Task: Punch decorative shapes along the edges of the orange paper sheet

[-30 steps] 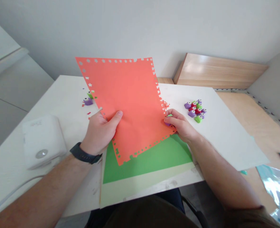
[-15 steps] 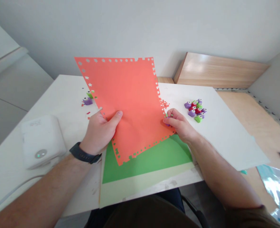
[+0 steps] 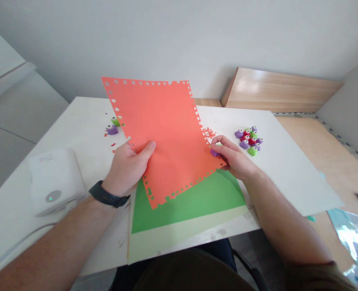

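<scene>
Landmark: the coral paper sheet (image 3: 163,137), edges perforated with small punched shapes, some clearly stars, held up tilted above the white surface (image 3: 276,178). Your left hand (image 3: 127,169) has its grip closed on the sheet's lower left edge, thumb on top. Your right hand (image 3: 236,159) is at the sheet's right edge, grip clamped on a purple craft punch (image 3: 215,152) set against that edge. Under the sheet lies a green paper sheet (image 3: 187,210), on a pale green card (image 3: 185,240). Just right of the sheet are red paper scraps (image 3: 209,132), and beyond them a cluster of craft punches (image 3: 248,141). Just left sit two more craft punches (image 3: 113,126); farther left, a white device (image 3: 56,182) with a cable (image 3: 18,242).
</scene>
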{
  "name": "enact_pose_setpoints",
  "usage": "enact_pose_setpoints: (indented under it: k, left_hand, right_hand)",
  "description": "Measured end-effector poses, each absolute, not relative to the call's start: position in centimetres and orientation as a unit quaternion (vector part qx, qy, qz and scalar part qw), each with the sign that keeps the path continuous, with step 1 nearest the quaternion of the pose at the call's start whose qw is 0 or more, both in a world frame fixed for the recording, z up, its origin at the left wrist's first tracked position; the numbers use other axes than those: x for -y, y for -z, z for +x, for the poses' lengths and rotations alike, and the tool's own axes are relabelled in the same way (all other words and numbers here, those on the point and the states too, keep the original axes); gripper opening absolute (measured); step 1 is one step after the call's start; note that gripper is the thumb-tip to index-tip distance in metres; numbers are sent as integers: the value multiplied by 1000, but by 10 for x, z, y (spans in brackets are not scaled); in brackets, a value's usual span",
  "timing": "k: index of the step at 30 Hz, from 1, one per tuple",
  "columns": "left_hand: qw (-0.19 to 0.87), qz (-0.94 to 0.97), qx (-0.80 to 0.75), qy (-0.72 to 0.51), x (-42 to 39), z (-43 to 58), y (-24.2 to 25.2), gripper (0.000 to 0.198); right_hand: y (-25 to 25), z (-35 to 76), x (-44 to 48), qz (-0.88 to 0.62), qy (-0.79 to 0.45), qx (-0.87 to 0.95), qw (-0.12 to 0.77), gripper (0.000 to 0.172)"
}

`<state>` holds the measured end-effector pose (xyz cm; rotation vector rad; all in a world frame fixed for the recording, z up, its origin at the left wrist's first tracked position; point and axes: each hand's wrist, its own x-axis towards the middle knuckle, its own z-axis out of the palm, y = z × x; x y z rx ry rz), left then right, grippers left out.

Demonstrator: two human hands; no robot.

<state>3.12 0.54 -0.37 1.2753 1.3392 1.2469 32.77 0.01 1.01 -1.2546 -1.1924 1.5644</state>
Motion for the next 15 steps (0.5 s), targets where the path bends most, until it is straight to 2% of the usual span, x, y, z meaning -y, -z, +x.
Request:
enact_pose_setpoints:
  k: [5, 10, 15]
  left_hand:
    - [492, 472, -524, -510, -5, 32, 4, 44]
    - [529, 440, -509, -517, -3, 36, -1, 48]
    - [536, 427, -527, -503, 0, 38, -9, 42]
  right_hand:
    - [-15, 330, 0, -487, -621, 484, 378, 33]
    - [-15, 332, -1, -455, -666, 453, 379, 25]
    - [-12, 335, -3, -449, -662, 451, 396, 28]
